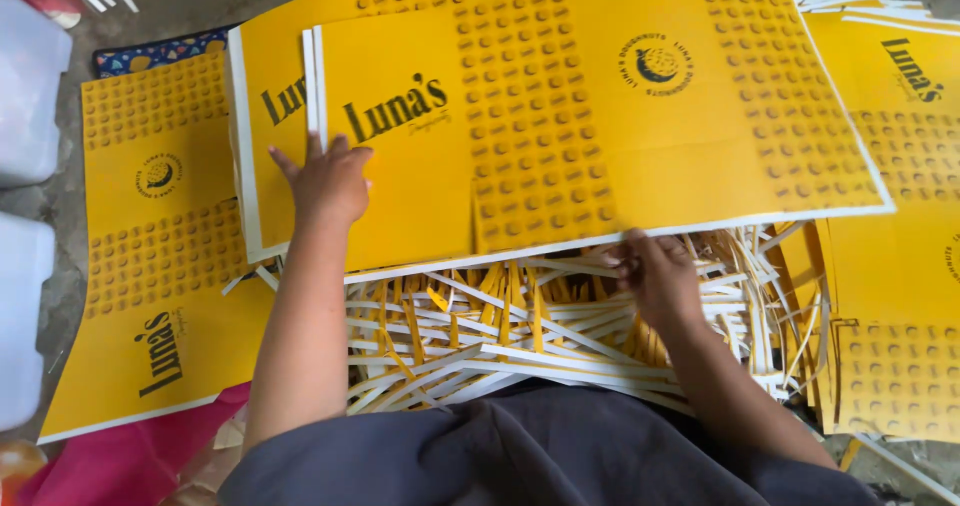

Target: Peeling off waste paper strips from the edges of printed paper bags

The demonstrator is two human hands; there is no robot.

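Observation:
A large yellow printed cardboard sheet (620, 106) with dark dot patterns and a white edge lies tilted across the middle. My left hand (328, 181) rests flat on its left part, fingers spread. My right hand (655, 276) grips the sheet's near edge from below. Under the sheet lies a heap of white and yellow trimmed card strips (500, 331). Another yellow sheet (270, 76) sits just beneath the top one on the left.
More yellow printed sheets lie on the floor at left (150, 266) and stacked at right (900, 266). White plastic containers (25, 86) stand at the far left. A pink cloth (130, 456) lies near my dark-clothed lap (520, 446).

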